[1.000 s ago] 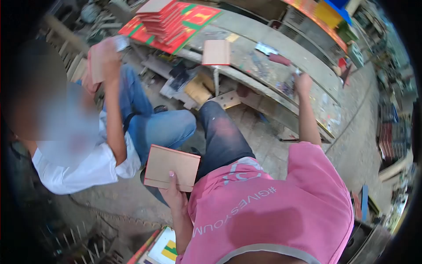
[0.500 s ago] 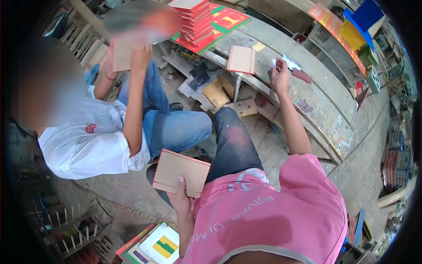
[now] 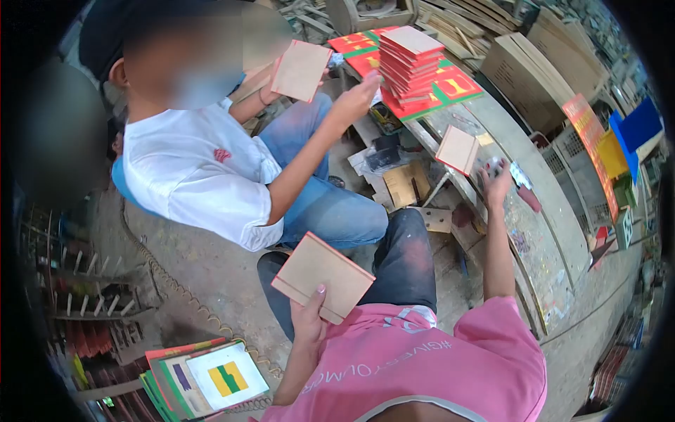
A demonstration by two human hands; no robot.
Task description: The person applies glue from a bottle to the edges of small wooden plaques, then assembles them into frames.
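Note:
My left hand (image 3: pixel 310 318) grips a flat, square tan board (image 3: pixel 325 276) with red edges and a line across its face, thumb on top, above my lap. Over the bench, my right hand (image 3: pixel 496 184) has its fingers curled round something small and greyish-white that I cannot make out. Beside those fingers lies a scraper-like tool (image 3: pixel 529 198) with a shiny blade and dark red handle. Another tan board (image 3: pixel 458 149) with red edges rests on the bench edge, left of my right hand.
A stack of red-edged boards (image 3: pixel 410 67) stands on a red and green printed sheet (image 3: pixel 455 83). At my left a co-worker in a white shirt (image 3: pixel 190 179) holds a similar board (image 3: pixel 301 71). Painted panels (image 3: pixel 204 376) and a coiled hose (image 3: pixel 193 302) lie on the floor.
The view has swung left, so everything sits further right. The co-worker's right hand has left their board and reaches towards the stack. My left hand still holds its board.

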